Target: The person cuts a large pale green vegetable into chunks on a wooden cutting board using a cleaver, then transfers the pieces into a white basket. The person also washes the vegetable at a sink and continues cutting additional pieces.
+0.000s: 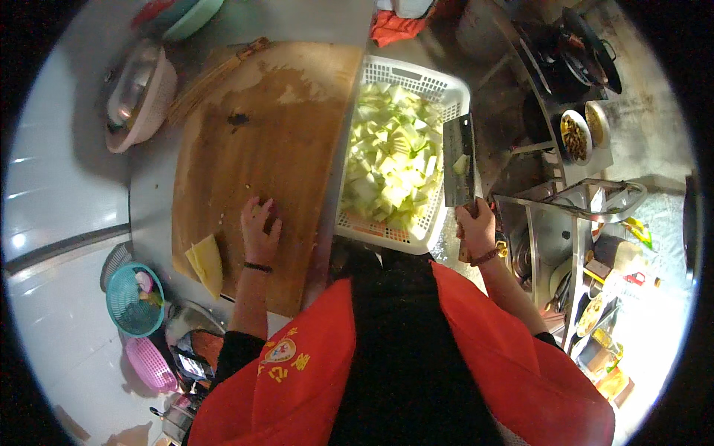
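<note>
- Your right hand (476, 227) is closed around the handle of a cleaver (460, 160), with the fingers wrapped tight and a band at the wrist.
- The cleaver points away from you, its broad blade lying nearly flat and facing up, over the right edge of the white basket (446, 85).
- A pale green piece (460, 164) of cut vegetable sits on the flat of the blade.
- Your right forearm comes up from the lower right, elbow bent and held out from your body, past the red edge of your apron (476, 349).
- Your left hand (260, 227) rests palm down on the wooden cutting board (275, 141), with the fingers curled loosely, holding nothing that can be seen.
- Your left forearm runs almost straight up from your body to the board, a dark band at the wrist.
- The white basket stands just beside the right edge of the board and is full of pale green cut vegetable chunks (387, 160).
- A yellowish slab (206, 262) lies at the near left corner of the board, well left of your left hand.
- A pink colander with a metal bowl inside (137, 97) sits on the counter beyond the board's left side.
- A teal basket (134, 299) and a pink basket (151, 364) stand low at your left.
</note>
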Demonstrator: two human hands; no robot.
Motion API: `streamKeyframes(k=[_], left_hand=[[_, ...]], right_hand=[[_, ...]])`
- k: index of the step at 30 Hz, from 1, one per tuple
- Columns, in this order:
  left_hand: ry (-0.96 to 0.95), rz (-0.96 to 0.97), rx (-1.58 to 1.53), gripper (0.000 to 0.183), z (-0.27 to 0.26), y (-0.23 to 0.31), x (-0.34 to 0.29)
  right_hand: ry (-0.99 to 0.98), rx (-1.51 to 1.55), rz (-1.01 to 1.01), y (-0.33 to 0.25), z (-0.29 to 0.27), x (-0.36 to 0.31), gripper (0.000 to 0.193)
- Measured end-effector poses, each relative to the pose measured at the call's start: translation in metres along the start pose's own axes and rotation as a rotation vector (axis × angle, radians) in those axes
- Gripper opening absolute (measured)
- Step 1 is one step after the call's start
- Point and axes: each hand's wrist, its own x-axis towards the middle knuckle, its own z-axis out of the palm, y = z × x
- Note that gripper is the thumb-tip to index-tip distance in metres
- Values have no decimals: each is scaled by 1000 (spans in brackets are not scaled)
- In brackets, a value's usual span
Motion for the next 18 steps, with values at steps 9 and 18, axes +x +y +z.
streamKeyframes(k=[9,18], left_hand=[[16,328,-335,37,105,125,27],[4,172,-234,31,40,110,-13]], right_hand=[[-50,-26,17,5,5,-7,17],[-113,-269,-73,-8,8,-15,17]])
